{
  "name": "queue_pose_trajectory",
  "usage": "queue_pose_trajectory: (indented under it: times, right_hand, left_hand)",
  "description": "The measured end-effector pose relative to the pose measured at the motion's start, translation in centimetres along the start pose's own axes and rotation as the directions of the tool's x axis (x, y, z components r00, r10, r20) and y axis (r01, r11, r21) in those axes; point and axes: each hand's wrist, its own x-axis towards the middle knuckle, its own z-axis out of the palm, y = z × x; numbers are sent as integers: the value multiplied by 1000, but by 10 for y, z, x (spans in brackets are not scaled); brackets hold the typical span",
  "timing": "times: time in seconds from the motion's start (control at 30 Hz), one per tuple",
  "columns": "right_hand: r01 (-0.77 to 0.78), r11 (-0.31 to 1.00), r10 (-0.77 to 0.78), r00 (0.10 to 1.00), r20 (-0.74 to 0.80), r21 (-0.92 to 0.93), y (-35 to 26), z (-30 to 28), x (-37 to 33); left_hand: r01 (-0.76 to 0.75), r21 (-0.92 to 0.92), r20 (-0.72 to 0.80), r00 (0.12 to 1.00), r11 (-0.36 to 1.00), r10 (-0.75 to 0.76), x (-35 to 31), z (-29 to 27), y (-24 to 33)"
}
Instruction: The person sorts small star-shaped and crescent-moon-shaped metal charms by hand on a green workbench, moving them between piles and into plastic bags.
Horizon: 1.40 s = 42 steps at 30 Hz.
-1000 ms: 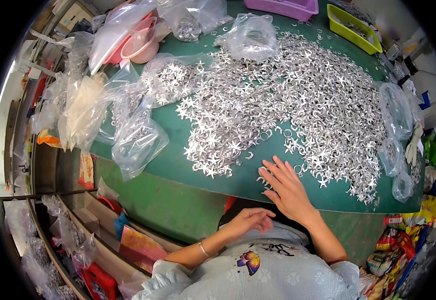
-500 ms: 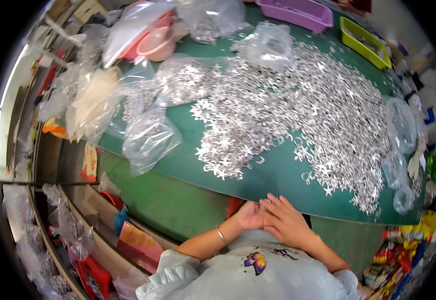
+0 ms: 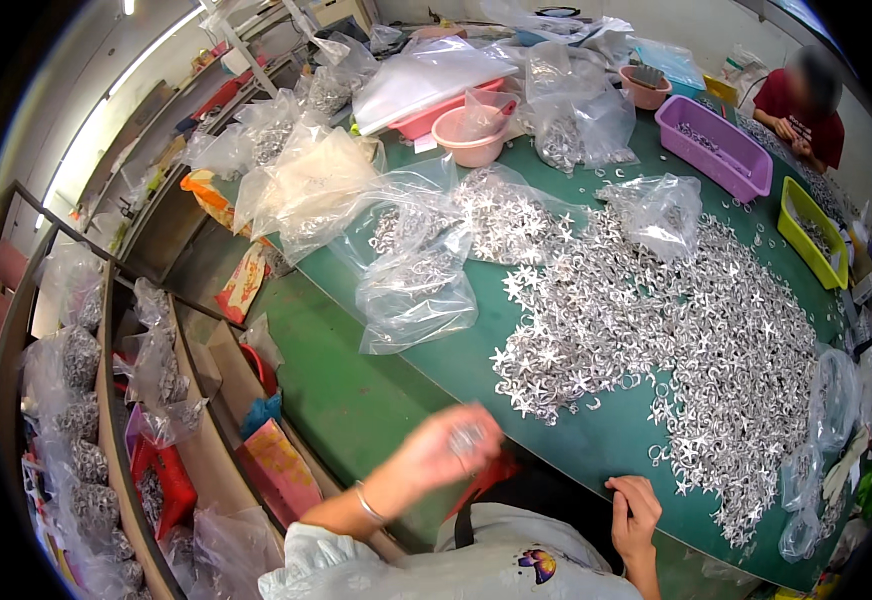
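Observation:
My left hand (image 3: 448, 446) is raised over the green floor, left of the table edge. Its fingers curl around a few small silver metal pieces (image 3: 466, 437), blurred by motion. At the table's front edge, my right hand (image 3: 636, 510) rests with fingers loosely bent and thumb apart; nothing shows in it. Beyond both hands spreads a wide heap of silver star-shaped and ring-like metal pieces (image 3: 736, 370) on the green table (image 3: 436, 368). A clear plastic bag (image 3: 416, 305) with more silver pieces lies at the table's left edge.
Pink basin (image 3: 471, 135), purple basket (image 3: 716, 150) and green basket (image 3: 814, 235) stand on the table's far side. Another person (image 3: 801, 110) sits at the far right. Shelves with bagged pieces (image 3: 86, 410) line the left. Clear bags (image 3: 831, 400) lie at the right edge.
My hands were together at the table edge; now they are apart. The left has swung left with silver pieces in it, the right stays by the edge. My view has turned left and up.

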Motion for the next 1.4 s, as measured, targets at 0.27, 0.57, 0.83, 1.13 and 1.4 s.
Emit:
queue_pose_trajectory:
  times: [0.27,0.57,0.83,1.13,1.4]
  right_hand:
    - [9,1000,-8,999,43,-27,0,10,13]
    - [-19,994,15,999,-37,-104,4,-4,32]
    - [163,951,-105,969,222,-263,1,36,126]
    - [359,804,-175,905,388,-474,19,46,119]
    - [143,803,-60,985,159,-579,36,-6,100]
  left_hand:
    - [-878,-3,-289,459,479,840,45,28,247]
    - [-836,449,-15,346,316,938,43,37,236]
    - [-499,709,702,440,-497,560,50,61,-10]
    - [-181,754,600,580,-632,550,69,11,-34]
    - [-159,768,563,629,-620,536,87,14,-77]
